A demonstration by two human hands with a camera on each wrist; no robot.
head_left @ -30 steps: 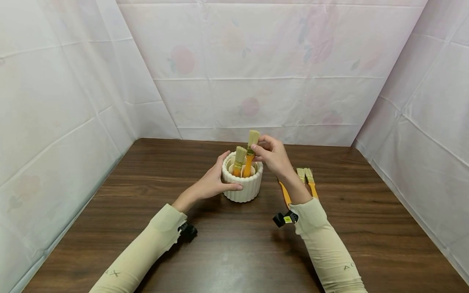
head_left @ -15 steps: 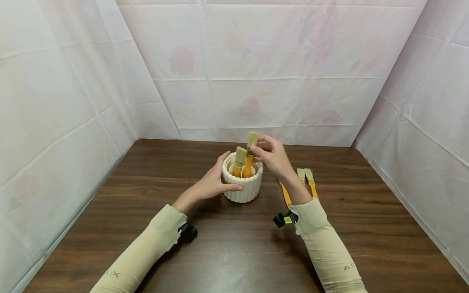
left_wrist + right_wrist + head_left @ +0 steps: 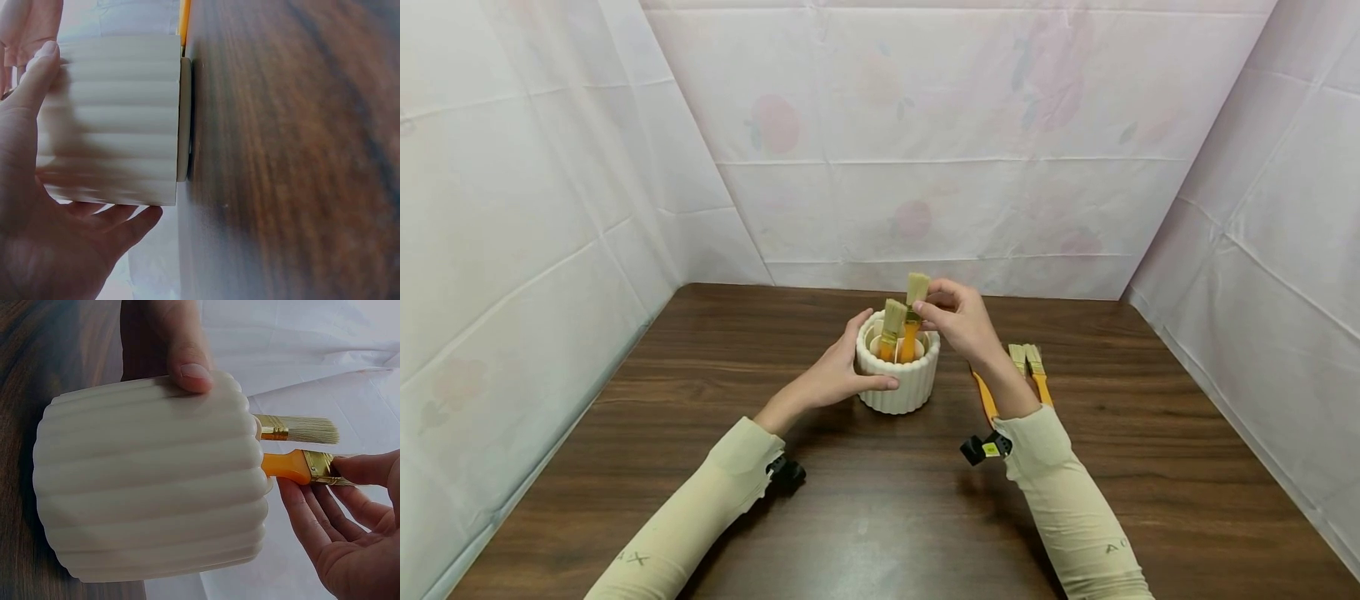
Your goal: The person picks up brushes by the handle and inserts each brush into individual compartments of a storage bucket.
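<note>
A white ribbed pot [image 3: 898,377] stands on the dark wooden table [image 3: 880,500]. My left hand [image 3: 841,373] grips its left side, thumb on the front; the left wrist view shows the pot [image 3: 112,119] held by that hand [image 3: 37,206]. Two orange-handled paintbrushes stand in the pot, bristles up. My right hand [image 3: 958,321] pinches the taller brush [image 3: 913,317] at its metal ferrule. The shorter brush [image 3: 891,327] leans beside it. In the right wrist view the held brush [image 3: 300,469] pokes out of the pot [image 3: 150,481], my right hand [image 3: 350,519] on it, the other brush [image 3: 294,429] above it.
Three more orange-handled brushes [image 3: 1033,371] lie on the table right of the pot, partly hidden by my right forearm. White floral sheets [image 3: 925,150] wall in the table at the back and both sides.
The taller brush has sunk slightly lower into the pot with my right hand still on it. My left hand and the pot have stayed put.
</note>
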